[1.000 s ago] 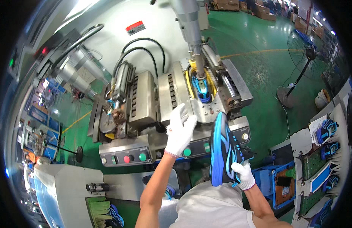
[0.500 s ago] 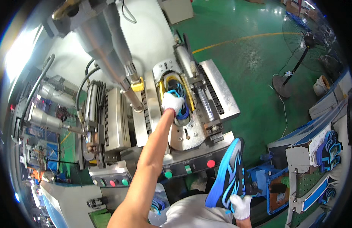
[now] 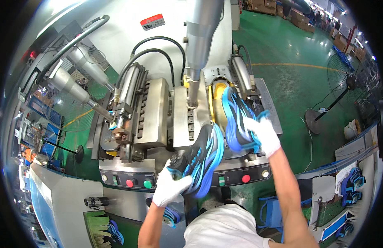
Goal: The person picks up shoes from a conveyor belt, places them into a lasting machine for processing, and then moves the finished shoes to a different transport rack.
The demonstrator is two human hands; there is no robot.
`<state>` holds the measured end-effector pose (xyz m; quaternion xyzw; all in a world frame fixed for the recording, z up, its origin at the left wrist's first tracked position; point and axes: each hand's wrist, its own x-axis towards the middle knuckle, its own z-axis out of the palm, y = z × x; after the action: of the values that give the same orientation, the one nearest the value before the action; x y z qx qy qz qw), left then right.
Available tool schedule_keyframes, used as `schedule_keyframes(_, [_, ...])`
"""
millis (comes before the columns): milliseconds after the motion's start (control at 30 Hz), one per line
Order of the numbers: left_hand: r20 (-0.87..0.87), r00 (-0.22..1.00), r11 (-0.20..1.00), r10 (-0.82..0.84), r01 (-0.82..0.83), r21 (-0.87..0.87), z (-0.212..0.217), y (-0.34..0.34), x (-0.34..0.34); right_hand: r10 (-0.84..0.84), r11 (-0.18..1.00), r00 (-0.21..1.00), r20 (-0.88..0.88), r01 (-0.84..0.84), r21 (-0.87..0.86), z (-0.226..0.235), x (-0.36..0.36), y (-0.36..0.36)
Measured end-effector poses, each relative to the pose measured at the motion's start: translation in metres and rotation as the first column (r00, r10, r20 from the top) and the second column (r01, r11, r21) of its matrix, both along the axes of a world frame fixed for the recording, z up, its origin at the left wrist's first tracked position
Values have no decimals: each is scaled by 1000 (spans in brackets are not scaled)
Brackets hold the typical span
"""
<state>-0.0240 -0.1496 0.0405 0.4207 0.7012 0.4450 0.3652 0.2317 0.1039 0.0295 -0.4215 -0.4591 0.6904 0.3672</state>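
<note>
L hand [image 3: 170, 187] gripping blk/blue shoe [image 3: 203, 159] just to its right, R hand [image 3: 264, 134] gripping 2nd shoe [image 3: 235, 120] to its left.

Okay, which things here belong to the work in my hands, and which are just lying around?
In the work:
- nearer shoe, left hand
- farther shoe, right hand
- metal machine, yellow-edged cavity

Just around:
- standing fan
- cardboard boxes
- pale bucket
</note>
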Motion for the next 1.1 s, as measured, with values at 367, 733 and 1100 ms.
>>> schedule_keyframes(367, [-598,509,208,620,-841,-500,-91,-399,65,-328,676,493,806,-473,565,-138,-157,151])
schedule_keyframes(733, [-447,6,-130,895,-954,-272,-275,-328,17,-531,372,479,699,-609,701,-123,-110,107])
schedule_keyframes(1100, [79,701,683,709,-655,-323,-244,-429,-47,-336,175,165,927,-956,233,-193,-144,-225])
